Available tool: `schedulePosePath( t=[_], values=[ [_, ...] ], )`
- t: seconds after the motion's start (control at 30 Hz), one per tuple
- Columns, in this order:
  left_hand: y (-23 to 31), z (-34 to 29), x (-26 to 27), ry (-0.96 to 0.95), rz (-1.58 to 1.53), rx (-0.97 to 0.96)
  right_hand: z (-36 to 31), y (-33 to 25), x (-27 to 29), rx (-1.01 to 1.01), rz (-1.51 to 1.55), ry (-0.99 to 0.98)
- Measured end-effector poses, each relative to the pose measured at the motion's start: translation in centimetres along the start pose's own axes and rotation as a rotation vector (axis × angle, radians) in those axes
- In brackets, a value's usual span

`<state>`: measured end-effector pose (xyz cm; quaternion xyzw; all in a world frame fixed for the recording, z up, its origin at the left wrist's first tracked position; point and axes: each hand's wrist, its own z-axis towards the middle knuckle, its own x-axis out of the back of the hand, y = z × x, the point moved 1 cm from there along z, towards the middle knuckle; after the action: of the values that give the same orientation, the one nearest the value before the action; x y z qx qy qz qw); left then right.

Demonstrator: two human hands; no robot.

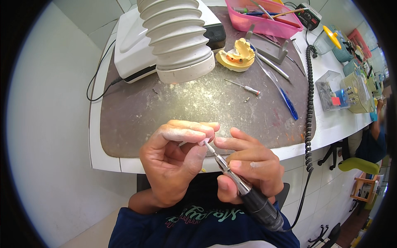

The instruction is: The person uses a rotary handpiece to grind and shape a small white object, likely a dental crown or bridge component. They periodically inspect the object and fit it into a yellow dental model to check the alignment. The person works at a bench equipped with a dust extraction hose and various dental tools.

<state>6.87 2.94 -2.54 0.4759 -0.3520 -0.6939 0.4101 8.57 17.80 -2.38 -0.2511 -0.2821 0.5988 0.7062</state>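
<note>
My left hand (175, 161) pinches a small whitish piece (202, 143) between thumb and fingertips, close to my chest. My right hand (248, 165) grips a black and silver rotary handpiece (248, 194). Its thin bit points up and left and touches the small piece. A coiled black cord (309, 103) runs from the handpiece up along the right of the bench. A yellow plaster dental model (236, 56) sits farther back on the dusty brown mat (173, 107).
A white ribbed suction hose (175, 37) stands on a white machine (132, 49) at the back. A pink tray of tools (264, 18), a small screwdriver (244, 87), a blue-handled tool (285, 101) and clear bur boxes (343, 93) lie to the right. Another person sits at far right (374, 136).
</note>
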Motion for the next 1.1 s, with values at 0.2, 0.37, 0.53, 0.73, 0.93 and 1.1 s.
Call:
schedulePosePath(
  t=[0.2, 0.37, 0.53, 0.73, 0.93, 1.1],
  values=[
    [-0.05, 0.09, 0.01, -0.013, 0.0, -0.015, -0.02, 0.05, -0.02, 0.0, 0.034, 0.004],
    [0.19, 0.21, 0.02, -0.015, 0.03, -0.026, -0.31, 0.16, 0.18, -0.042, 0.024, 0.033],
    [0.12, 0.13, -0.01, 0.002, 0.027, -0.03, -0.29, 0.02, -0.12, -0.018, -0.033, 0.019],
    [-0.01, 0.03, -0.18, 0.011, 0.093, -0.037, 0.0, -0.02, -0.14, 0.011, -0.038, -0.003],
    [0.1, 0.03, -0.13, 0.015, 0.005, -0.018, -0.24, 0.11, -0.22, 0.015, -0.064, 0.041],
    [0.03, 0.05, -0.27, 0.02, 0.07, -0.02, -0.03, 0.07, -0.32, 0.026, -0.051, 0.041]
  ],
)
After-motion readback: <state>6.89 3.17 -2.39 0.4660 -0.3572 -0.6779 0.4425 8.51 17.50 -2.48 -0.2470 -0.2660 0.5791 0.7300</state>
